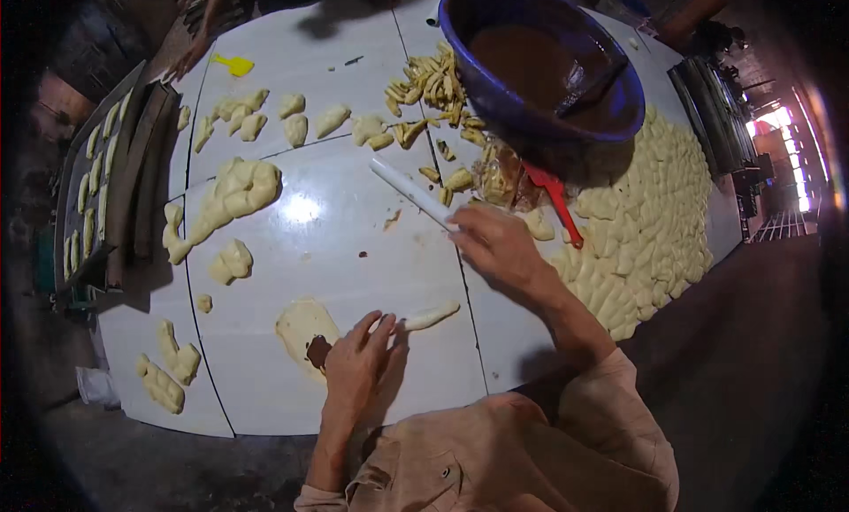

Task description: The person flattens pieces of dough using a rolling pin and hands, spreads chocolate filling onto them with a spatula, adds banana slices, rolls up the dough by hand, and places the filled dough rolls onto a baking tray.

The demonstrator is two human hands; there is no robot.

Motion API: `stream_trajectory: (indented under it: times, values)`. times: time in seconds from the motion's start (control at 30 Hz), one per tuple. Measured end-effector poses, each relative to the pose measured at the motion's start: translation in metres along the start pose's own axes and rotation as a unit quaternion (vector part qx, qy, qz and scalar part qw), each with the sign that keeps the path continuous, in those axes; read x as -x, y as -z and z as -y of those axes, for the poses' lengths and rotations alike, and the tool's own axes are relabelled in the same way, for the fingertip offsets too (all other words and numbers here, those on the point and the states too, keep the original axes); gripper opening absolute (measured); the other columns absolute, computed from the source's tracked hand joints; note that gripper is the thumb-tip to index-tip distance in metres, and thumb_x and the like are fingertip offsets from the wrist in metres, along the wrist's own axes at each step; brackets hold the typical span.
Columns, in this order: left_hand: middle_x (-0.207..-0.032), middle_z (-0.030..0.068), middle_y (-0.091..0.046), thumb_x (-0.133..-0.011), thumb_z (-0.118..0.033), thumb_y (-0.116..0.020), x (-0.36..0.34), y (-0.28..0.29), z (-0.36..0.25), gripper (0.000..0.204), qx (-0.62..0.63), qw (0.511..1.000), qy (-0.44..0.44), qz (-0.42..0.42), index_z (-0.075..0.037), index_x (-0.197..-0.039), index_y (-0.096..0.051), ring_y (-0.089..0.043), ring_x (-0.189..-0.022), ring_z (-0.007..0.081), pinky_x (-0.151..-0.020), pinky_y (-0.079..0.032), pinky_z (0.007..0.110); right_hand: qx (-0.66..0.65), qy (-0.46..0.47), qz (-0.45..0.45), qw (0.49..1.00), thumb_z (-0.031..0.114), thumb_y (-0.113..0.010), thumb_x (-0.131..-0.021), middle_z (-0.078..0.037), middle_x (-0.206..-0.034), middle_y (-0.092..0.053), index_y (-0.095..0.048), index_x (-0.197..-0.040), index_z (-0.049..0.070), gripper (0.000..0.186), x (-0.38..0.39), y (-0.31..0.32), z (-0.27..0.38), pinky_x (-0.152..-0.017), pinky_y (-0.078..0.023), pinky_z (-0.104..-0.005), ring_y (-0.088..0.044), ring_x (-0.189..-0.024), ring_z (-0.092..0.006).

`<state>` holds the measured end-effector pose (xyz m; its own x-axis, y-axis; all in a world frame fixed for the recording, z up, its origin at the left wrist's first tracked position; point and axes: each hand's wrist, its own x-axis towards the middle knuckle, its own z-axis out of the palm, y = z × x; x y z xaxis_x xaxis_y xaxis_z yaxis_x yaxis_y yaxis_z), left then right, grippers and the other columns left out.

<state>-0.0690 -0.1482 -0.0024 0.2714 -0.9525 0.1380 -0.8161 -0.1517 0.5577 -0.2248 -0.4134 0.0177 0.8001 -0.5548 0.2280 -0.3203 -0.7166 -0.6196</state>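
Observation:
My right hand (502,248) grips one end of a slim white rolling pin (411,189), which slants up and left above the tabletop. Lower down, my left hand (355,357) has its fingers stretched out over the near end of a rolled strip of dough (433,316); its fingertips partly hide that end. Beside this hand lies a flattened oval of dough (301,324). A dab of brown filling (317,350) sits on the oval, partly behind the hand.
A blue basin (451,52) of brown filling stands at the back, with banana pieces (429,83) beside it. A red scraper (557,202) lies near many dough pieces (646,229). More dough (239,189) and trays (124,158) are left. Another person's hand (186,59) is far left.

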Motion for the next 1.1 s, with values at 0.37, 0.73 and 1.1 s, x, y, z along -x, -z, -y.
stream_trajectory:
  times: [0.37,0.73,1.1]
  values:
    - [-0.104,0.0152,-0.075,-0.086,-0.003,-0.077,0.094,0.02,-0.001,0.024,0.024,0.964,0.209,-0.162,-0.004,-0.109,-0.074,-0.073,-0.094,0.0328,-0.076,-0.056,0.041,0.206,-0.201,-0.059,0.956,0.042,-0.071,-0.088,-0.028,-0.097,-0.072,-0.073,-0.102,-0.003,0.047,-0.172,-0.02,-0.104,-0.083,-0.054,-0.0547,-0.07,-0.097,-0.046]
    - [-0.103,0.0165,-0.075,-0.09,-0.005,-0.074,0.114,0.026,0.0,0.016,0.016,0.945,0.253,-0.206,0.0,-0.105,-0.075,-0.072,-0.09,0.0342,-0.077,-0.056,0.041,-0.202,-0.186,-0.017,0.961,0.026,-0.074,-0.093,0.003,-0.084,-0.071,-0.074,-0.117,-0.001,0.036,-0.099,0.002,-0.113,-0.059,-0.044,-0.0268,-0.054,-0.064,-0.0068]
    - [-0.101,0.0077,-0.073,-0.083,-0.014,-0.083,0.122,0.024,0.027,0.025,0.007,0.959,0.234,-0.16,-0.007,-0.105,-0.075,-0.071,-0.086,0.0257,-0.072,-0.056,0.036,-0.363,-0.281,0.202,0.865,0.01,-0.071,-0.092,-0.003,-0.093,-0.069,-0.072,-0.111,-0.003,0.024,-0.018,-0.043,0.071,-0.07,-0.05,-0.0228,-0.06,-0.078,-0.0079]
